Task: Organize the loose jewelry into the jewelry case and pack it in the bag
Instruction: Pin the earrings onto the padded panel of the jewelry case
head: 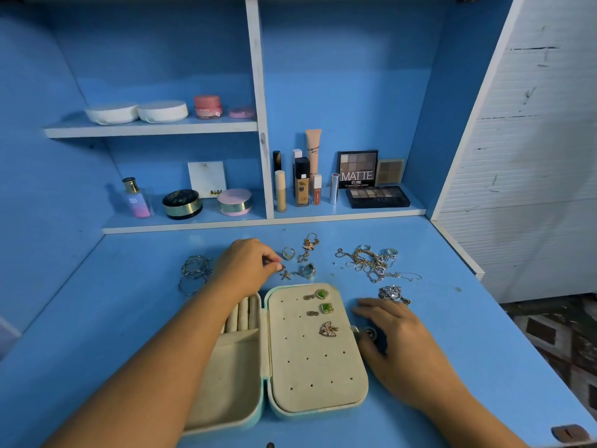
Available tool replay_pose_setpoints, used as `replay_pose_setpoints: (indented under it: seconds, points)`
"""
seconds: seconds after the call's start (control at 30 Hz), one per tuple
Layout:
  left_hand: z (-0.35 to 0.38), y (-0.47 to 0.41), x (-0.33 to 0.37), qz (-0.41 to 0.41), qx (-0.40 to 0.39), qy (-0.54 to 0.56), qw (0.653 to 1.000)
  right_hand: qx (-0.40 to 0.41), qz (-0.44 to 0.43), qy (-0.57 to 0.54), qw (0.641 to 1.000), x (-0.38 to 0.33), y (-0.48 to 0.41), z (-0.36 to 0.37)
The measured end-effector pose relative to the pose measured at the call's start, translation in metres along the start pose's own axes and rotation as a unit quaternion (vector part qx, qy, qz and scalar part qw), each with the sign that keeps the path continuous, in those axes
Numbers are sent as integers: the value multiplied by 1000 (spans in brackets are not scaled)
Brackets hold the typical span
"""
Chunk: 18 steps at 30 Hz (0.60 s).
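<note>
A beige jewelry case lies open on the blue desk, its right panel holding two green earrings and a butterfly earring. My left hand reaches over the case's left half and pinches a small earring between thumb and finger. Just beyond lie a star earring, two rings and a gold piece. My right hand rests flat on the desk against the case's right edge, by its snap tab. A silver brooch sits just past its fingers. No bag is in view.
A tangle of gold and silver chains lies at the right back of the desk. Silver bangles lie at the left. Cosmetics, bottles and eyeshadow palettes stand on the shelves behind. The desk's right edge drops off to a tiled floor.
</note>
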State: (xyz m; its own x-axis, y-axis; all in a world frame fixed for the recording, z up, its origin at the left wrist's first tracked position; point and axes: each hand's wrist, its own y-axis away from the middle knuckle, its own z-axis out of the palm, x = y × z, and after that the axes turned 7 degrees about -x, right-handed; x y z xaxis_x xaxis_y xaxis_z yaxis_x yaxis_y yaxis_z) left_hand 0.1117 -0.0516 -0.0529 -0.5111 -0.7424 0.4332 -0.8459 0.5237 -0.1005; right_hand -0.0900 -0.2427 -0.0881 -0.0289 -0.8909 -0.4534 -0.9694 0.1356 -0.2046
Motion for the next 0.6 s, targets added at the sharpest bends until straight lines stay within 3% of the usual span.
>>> replay_pose_setpoints:
  seconds: [0.4, 0.6]
  points:
    - [1, -1, 0, 3, -4, 2, 1000, -18, 6, -5, 1000, 1, 0, -1]
    - [0, 0, 2, 31, 40, 18, 999, -12, 4, -8, 1000, 1, 0, 0]
